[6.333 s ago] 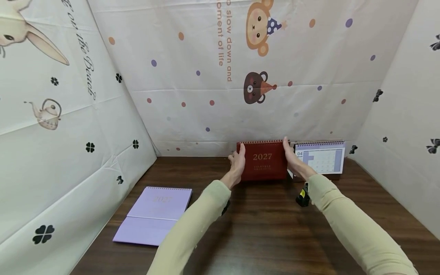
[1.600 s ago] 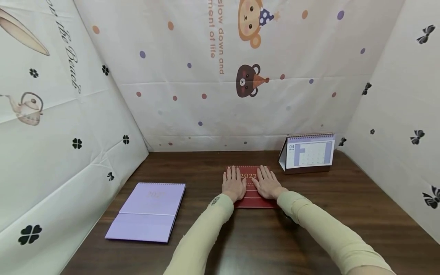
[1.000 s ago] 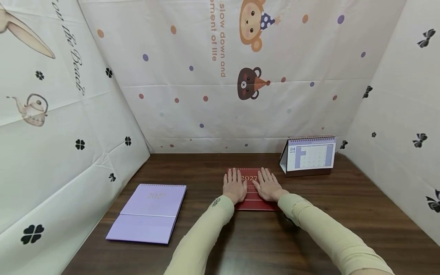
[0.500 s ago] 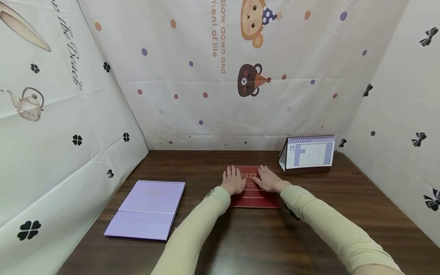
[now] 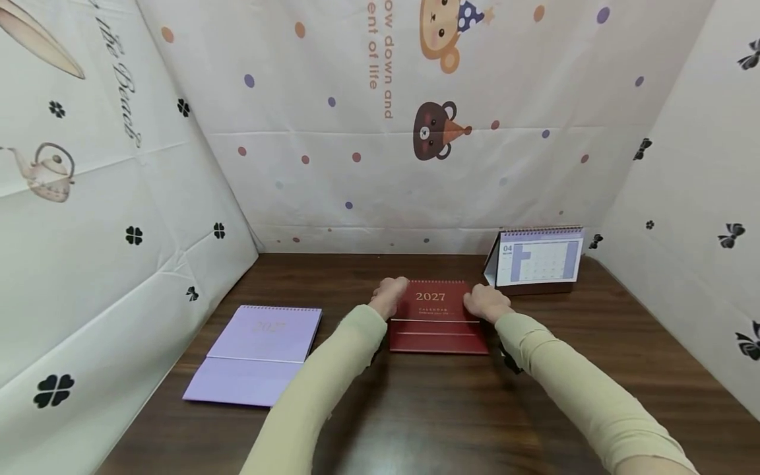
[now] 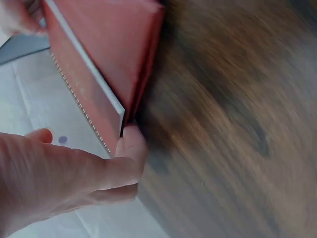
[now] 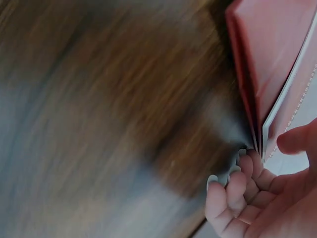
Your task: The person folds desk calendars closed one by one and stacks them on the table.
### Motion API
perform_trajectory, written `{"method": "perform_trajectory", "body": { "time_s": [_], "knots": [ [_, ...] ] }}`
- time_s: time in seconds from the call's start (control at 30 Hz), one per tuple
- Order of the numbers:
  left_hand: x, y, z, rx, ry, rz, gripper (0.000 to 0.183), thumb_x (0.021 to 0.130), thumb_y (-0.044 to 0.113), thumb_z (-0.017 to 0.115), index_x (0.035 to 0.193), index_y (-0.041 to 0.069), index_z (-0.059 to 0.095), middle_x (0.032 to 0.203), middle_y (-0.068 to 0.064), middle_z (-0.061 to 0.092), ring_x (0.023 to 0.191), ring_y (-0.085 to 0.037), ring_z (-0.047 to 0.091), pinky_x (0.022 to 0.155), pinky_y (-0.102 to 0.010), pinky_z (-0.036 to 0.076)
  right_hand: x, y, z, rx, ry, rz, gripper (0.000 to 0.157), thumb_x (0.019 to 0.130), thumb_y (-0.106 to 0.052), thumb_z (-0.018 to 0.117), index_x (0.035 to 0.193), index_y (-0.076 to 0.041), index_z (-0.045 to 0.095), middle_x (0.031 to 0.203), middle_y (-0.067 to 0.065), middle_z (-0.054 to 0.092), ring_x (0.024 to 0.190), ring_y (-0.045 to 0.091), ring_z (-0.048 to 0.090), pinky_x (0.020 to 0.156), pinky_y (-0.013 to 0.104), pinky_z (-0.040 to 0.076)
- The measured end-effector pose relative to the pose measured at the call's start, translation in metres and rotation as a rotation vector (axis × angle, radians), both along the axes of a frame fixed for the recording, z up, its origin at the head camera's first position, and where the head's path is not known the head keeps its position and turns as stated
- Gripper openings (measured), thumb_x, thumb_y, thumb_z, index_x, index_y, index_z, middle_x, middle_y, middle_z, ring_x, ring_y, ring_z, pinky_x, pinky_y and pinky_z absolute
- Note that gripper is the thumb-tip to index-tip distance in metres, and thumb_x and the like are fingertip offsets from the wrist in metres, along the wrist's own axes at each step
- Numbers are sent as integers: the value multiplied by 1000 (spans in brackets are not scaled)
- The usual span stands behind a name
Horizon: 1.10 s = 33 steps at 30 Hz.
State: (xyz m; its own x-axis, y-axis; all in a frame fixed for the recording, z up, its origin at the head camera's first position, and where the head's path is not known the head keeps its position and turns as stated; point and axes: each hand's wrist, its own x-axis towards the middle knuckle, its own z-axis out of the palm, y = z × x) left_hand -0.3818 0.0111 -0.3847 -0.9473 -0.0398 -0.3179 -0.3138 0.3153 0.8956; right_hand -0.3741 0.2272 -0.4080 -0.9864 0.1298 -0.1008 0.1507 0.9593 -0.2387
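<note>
A red 2027 desk calendar [image 5: 438, 338] with a spiral along its far edge lies on the dark wooden table, cover up. My left hand [image 5: 389, 295] is at its left side near the spiral, my right hand [image 5: 487, 303] at the right side. In the left wrist view, curled fingers of the left hand [image 6: 59, 183] hold the edge of the calendar [image 6: 114, 34], whose cover stands slightly apart from the base. The right wrist view has the right hand's curled fingers [image 7: 235, 188] at the other edge, thumb beside the cover.
A purple 2027 calendar [image 5: 252, 379] lies flat at the left. Upright at the back right stands another desk calendar [image 5: 543, 257] with a month page. Printed cloth [image 5: 332, 178] walls the table at the back and both sides. A small dark object [image 5: 510, 361] is partly behind my right sleeve.
The red calendar, held upright at the back 6.3 s ago, now lies flat and nearer. Both palms rested flat on it; they have since moved apart to its sides, fingers curling at the edges.
</note>
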Motion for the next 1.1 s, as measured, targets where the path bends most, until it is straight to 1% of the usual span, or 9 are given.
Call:
{"method": "perform_trajectory", "body": {
  "time_s": [0.13,0.3,0.4,0.53,0.63,0.77,0.87,0.97,1.1],
  "knots": [
    [-7,-4,0,270,-53,90,51,82,10,42,131,0,34,138,-15,29,111,-29,32,86,-39,31,3,-2,5,-60,-30,-3,45,90,-31,33,109,2,58,115,28,54,92,38,57,67,50,45],
    [-13,-3,-2,367,-61,166,48,80,9,44,126,1,36,129,-13,35,110,-28,36,91,-38,33,7,0,14,-149,-40,-24,41,89,-29,31,87,1,59,95,24,59,66,30,58,53,42,45],
    [-14,0,-4,395,-56,196,47,80,9,46,125,1,37,120,-12,39,106,-29,39,90,-39,36,9,1,18,-229,-55,-28,40,87,-27,31,82,2,57,89,25,58,55,29,57,45,40,47],
    [-14,3,-6,387,-58,215,42,79,10,48,119,2,42,111,-10,42,99,-27,42,85,-37,39,9,3,18,-302,-55,-39,41,87,-28,31,88,5,56,99,28,56,57,30,58,43,39,48],
    [-13,3,-5,370,-62,206,41,79,11,48,120,3,42,117,-11,41,99,-26,39,84,-36,38,7,4,15,-327,-41,-52,42,88,-29,30,89,5,55,106,28,54,63,31,58,43,38,49],
    [-12,-1,-2,332,-66,193,42,81,15,49,122,5,43,132,-15,31,107,-27,33,85,-37,36,5,5,13,-369,-20,-47,41,88,-28,28,90,5,54,105,27,53,68,32,58,43,39,49],
    [-12,-6,0,282,-65,200,42,80,19,52,120,6,47,133,-16,30,110,-28,32,86,-38,37,6,1,17,-404,-14,-32,40,88,-26,29,93,5,54,102,25,53,67,30,57,44,40,49],
    [-14,-12,1,246,-60,202,42,80,20,53,119,7,49,130,-16,34,108,-29,33,87,-40,38,8,-5,20,-418,-15,-21,39,88,-27,30,91,4,54,94,22,54,60,28,57,46,41,50],
    [-15,-24,2,241,-53,189,43,81,20,53,121,7,46,132,-14,33,105,-27,34,86,-40,37,8,-14,22,-416,-27,-21,38,89,-28,31,88,2,53,84,18,55,54,26,59,49,41,51]
  ]
}}
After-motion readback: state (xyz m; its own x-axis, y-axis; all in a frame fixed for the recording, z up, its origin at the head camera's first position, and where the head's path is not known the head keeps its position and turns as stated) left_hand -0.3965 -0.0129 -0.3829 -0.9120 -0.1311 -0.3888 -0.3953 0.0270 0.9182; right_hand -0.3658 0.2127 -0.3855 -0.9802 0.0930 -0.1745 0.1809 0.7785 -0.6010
